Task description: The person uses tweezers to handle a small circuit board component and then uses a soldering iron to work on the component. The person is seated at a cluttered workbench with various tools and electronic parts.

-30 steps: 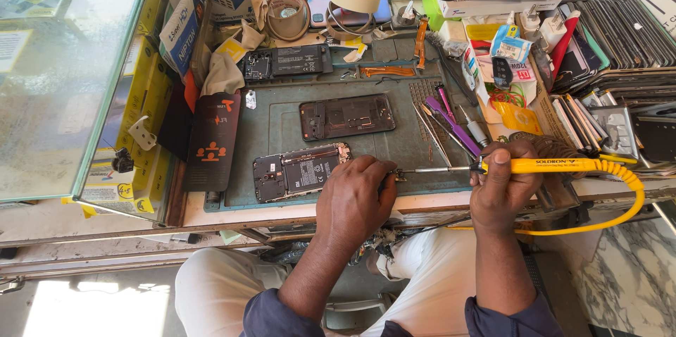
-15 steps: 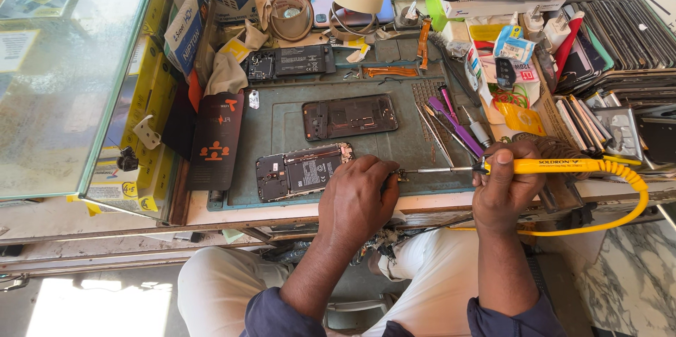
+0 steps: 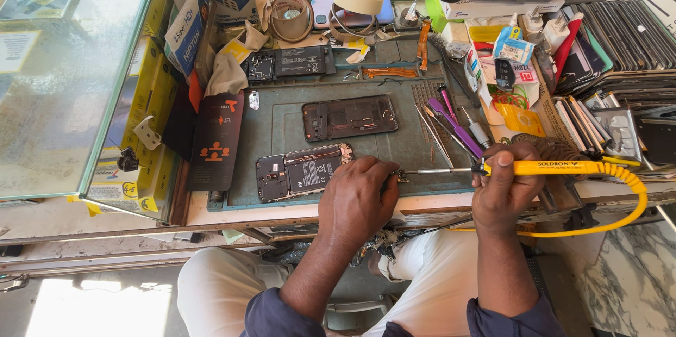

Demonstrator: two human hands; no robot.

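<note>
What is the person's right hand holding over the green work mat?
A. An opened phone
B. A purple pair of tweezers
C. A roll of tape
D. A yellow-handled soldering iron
D. The right hand grips a yellow-handled soldering iron, whose metal tip points left toward the left hand at the front edge of the green mat.

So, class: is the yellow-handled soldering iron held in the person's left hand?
No, the right hand grips the yellow-handled soldering iron; the left hand rests on the mat.

Phone repair stall, opened phones (image 3: 304, 171) (boards bared), soldering iron (image 3: 556, 167)
</note>
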